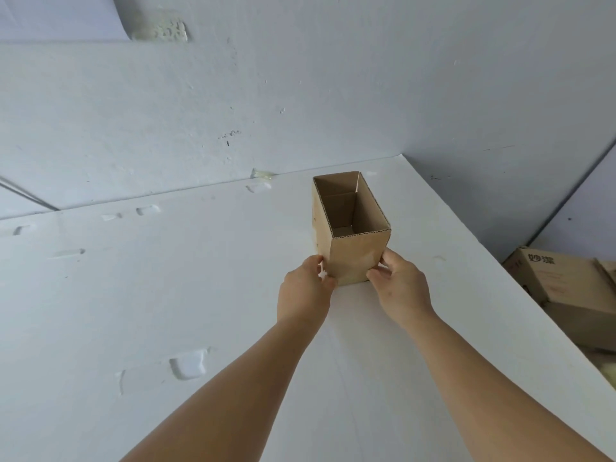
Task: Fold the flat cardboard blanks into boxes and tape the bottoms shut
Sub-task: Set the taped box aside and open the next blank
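Observation:
A small brown cardboard box (353, 258) stands upright on the white foam table (166, 295), near its far right corner. Its top is open and I can see down to its closed bottom. My left hand (305, 288) grips the box's lower left edge with fingers and thumb. My right hand (398, 283) holds the lower right edge, fingers pressed against the side. Both arms stretch forward from the bottom of the view.
White foam panels (233, 95) form walls behind and to the right of the table. Larger brown cardboard boxes (563, 281) sit on the floor past the table's right edge. The table surface has several dents (188, 363).

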Available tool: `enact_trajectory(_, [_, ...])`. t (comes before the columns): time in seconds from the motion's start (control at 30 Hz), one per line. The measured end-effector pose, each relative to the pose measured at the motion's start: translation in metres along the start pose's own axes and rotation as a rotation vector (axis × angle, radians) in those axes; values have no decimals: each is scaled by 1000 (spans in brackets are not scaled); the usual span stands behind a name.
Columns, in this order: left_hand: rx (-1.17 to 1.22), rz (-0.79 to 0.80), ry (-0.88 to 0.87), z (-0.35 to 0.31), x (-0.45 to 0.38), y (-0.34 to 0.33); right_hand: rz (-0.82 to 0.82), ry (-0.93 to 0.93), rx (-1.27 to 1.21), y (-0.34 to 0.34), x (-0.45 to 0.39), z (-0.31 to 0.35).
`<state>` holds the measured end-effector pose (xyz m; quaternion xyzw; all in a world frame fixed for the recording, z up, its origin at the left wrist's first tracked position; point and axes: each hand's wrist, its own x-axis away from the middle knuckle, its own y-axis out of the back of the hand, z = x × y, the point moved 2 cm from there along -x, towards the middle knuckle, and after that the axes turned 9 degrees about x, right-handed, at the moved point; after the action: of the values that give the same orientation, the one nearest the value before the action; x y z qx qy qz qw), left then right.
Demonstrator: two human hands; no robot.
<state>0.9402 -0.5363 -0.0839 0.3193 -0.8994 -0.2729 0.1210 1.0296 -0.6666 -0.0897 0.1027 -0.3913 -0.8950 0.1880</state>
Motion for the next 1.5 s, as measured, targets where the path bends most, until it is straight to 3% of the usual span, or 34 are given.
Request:
enact_trajectory(0.3, [-398, 190, -150, 8, 37, 27, 207, -105, 273, 10, 43, 14])
enact_trajectory(0.5, [-588, 220, -323, 32, 91, 70, 326, 165, 680, 4, 115, 49])
enact_trajectory(0.7, [-581, 172, -360, 65, 168, 148, 369, 287, 744, -25, 204, 115])
enact_trajectory(1.2, [-569, -72, -134, 214, 386, 411, 454, 592, 618, -158, 437, 327])
enact_trajectory(1.5, [-563, -278, 57, 284, 467, 538, 544, 817, 600, -240, 515, 436])
